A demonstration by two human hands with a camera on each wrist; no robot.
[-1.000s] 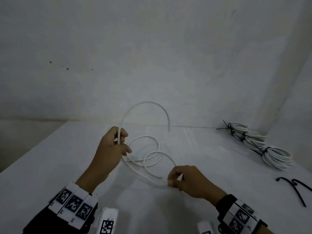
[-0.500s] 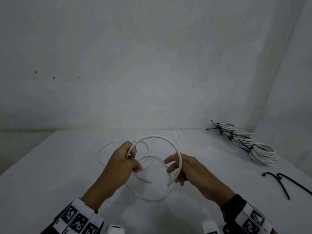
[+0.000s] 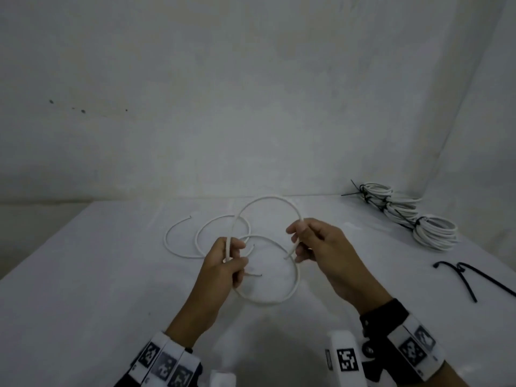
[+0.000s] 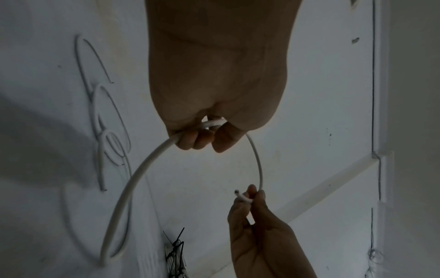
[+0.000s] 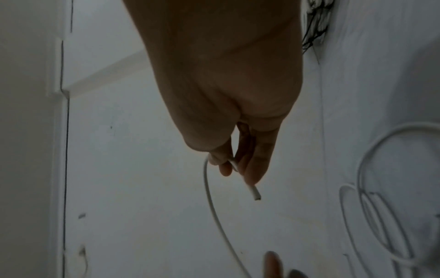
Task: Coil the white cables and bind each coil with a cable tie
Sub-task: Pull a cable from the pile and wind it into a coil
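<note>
The left hand (image 3: 223,263) grips a thin white cable (image 3: 265,198) mid-loop. The right hand (image 3: 321,247) pinches its free end. Bound white coils (image 3: 435,233) lie far right; their ties blur together.

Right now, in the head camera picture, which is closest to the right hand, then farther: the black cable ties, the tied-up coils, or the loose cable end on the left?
From the right hand:
1. Tied-up coils, back right.
2. Loose cable end, far left.
Black cable ties, right edge: too close to the coils to rank.

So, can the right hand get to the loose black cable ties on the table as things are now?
Probably yes, but not at once. The right hand pinches the end of the white cable, so it must first let go. The black cable ties lie to its right, with only bare table between.
</note>
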